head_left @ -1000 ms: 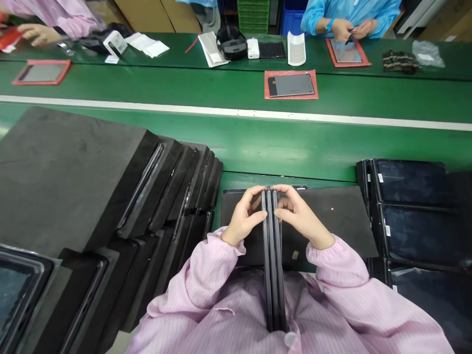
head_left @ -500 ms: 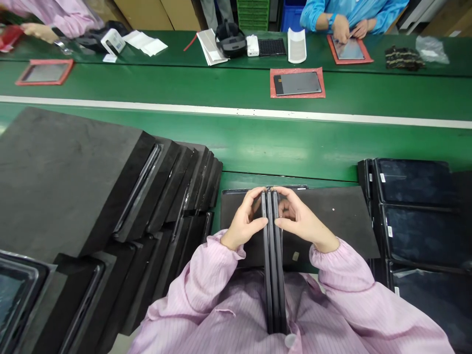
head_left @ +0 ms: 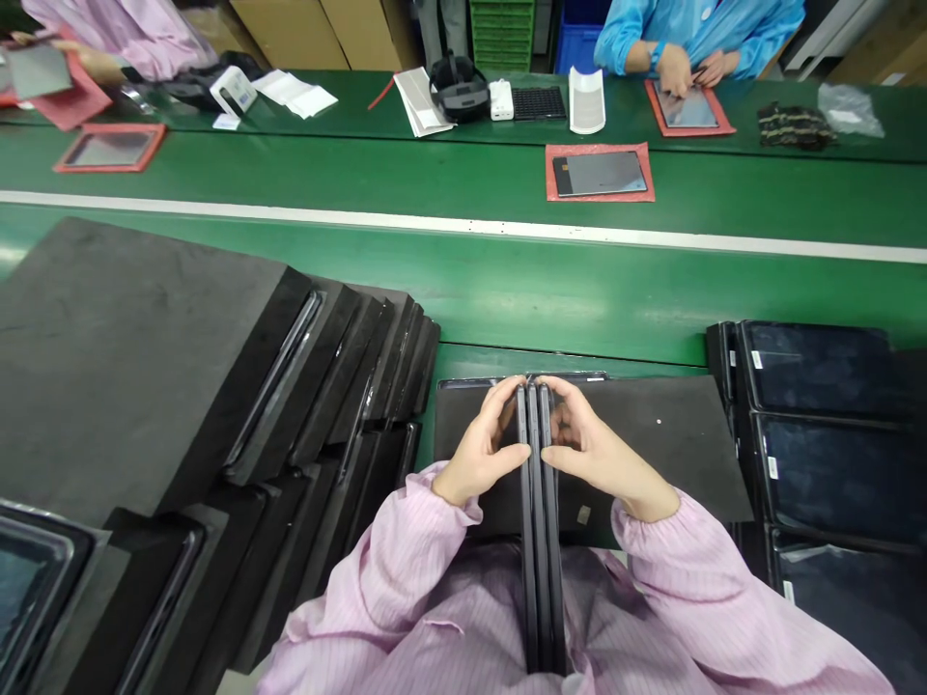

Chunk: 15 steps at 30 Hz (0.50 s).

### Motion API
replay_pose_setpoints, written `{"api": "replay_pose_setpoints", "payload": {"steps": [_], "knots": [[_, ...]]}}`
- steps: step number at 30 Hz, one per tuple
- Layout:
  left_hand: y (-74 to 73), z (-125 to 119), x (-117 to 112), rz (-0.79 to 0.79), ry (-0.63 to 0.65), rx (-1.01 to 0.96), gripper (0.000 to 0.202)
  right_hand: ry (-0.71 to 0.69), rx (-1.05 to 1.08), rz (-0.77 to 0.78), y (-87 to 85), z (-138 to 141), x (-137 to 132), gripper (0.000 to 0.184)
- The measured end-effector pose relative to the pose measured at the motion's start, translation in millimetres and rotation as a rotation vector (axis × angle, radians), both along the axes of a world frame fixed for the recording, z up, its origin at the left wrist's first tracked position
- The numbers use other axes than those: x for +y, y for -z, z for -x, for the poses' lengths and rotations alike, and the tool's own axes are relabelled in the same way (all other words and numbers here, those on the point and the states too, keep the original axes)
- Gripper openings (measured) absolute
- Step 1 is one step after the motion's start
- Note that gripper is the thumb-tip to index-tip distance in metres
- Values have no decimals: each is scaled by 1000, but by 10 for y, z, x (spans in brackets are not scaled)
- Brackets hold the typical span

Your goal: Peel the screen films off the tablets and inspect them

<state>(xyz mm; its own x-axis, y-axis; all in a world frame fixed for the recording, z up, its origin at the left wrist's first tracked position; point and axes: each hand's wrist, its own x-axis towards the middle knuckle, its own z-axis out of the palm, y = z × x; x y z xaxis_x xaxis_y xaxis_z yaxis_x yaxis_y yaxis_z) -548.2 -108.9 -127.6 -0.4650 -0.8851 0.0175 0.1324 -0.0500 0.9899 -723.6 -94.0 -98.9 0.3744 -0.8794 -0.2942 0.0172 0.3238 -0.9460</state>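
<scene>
Three thin black tablets (head_left: 540, 541) stand on edge, pressed together as one bundle, running from my chest out over a black foam mat (head_left: 666, 444). My left hand (head_left: 482, 449) clamps the bundle's left face near its far end, fingers curled over the top corner. My right hand (head_left: 598, 449) presses the right face the same way. Both arms wear pink striped sleeves.
Stacked black foam trays with tablets (head_left: 217, 405) fill the left. Dark bagged tablets (head_left: 826, 425) lie at the right. Beyond, a green conveyor (head_left: 463, 261) carries tablets on red mats (head_left: 600, 174) (head_left: 110, 150). A person in blue (head_left: 695, 39) and a person in pink (head_left: 108, 39) work across it.
My hands and the bundle have hardly moved. The tablets on red mats have drifted right along the conveyor. The person in pink has lifted a red mat.
</scene>
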Motion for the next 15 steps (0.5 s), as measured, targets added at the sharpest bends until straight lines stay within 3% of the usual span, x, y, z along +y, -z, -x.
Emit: {"api": "replay_pose_setpoints", "payload": {"steps": [6,11,15], "knots": [[-6,7,8,-15,-12,10,65,18,7,-9,-40,14,-44,67],[16,21,3,-38,-21,49,65,208,276,37,-91,-115,-130,36],[22,30,-3,-65,-30,54,67,251,324,49,-95,-176,-163,32]]}}
